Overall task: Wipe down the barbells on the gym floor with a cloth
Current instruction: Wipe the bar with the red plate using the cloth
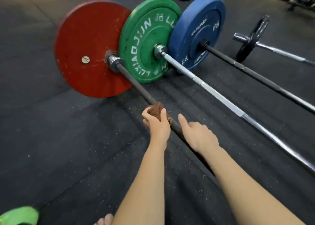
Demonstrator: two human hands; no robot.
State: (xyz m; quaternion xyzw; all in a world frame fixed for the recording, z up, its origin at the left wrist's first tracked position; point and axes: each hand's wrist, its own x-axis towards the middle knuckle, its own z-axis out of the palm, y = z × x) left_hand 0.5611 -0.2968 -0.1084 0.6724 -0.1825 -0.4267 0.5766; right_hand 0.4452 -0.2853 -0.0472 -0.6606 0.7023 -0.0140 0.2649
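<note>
Along bare bar (pixel 136 86) below red plate (pixel 85 37), left hand (pixel 157 125) grips cloth (pixel 155 109).

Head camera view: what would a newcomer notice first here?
Three big weight plates stand in a row on the dark floor: a red plate at left, a green plate in the middle and a blue plate at right, each on its own bar. Nearer the camera, the left hand grips a brown cloth around the red plate's dark bar.
</note>
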